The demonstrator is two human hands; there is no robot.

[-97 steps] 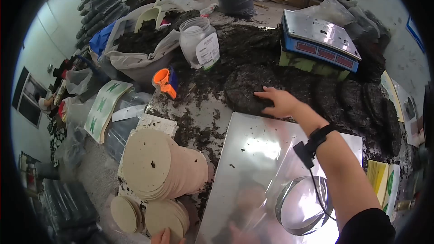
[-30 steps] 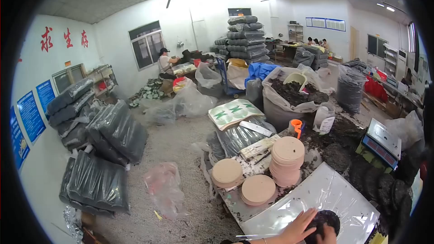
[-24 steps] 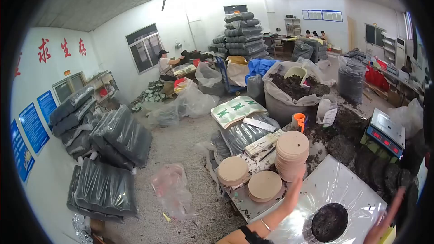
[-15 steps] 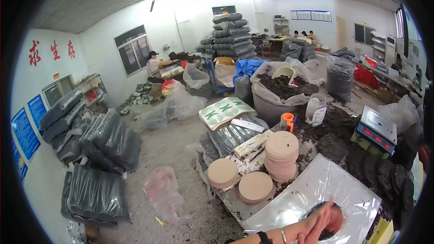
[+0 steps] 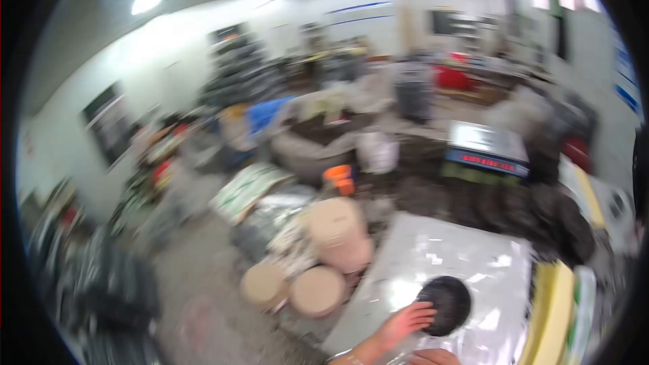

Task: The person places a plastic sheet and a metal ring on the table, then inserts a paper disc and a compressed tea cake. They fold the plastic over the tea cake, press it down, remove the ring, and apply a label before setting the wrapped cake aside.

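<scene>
A shiny silvery sheet [image 5: 493,277] covers the near part of the work surface, with a round black opening or dish [image 5: 446,305] in it. My left hand [image 5: 403,319] reaches in from the bottom, its fingers spread at the left rim of the black circle and holding nothing visible. Just below the circle, at the bottom edge, my right hand [image 5: 434,357] shows only in part; its fingers are blurred and cut off. Round beige discs stand left of the sheet: a tall stack [image 5: 336,223] and two low ones.
A scale [image 5: 487,151] with red digits stands behind the sheet, near dark loose material [image 5: 419,192]. An orange tape dispenser [image 5: 339,180], a large open sack [image 5: 314,152] and a yellow stack [image 5: 547,311] surround the work surface. Wrapped bundles stand at left.
The view has swung right and is blurred. Both hands, overlapping over the black circle before, are now apart; the left lies at its left rim, the right lower down.
</scene>
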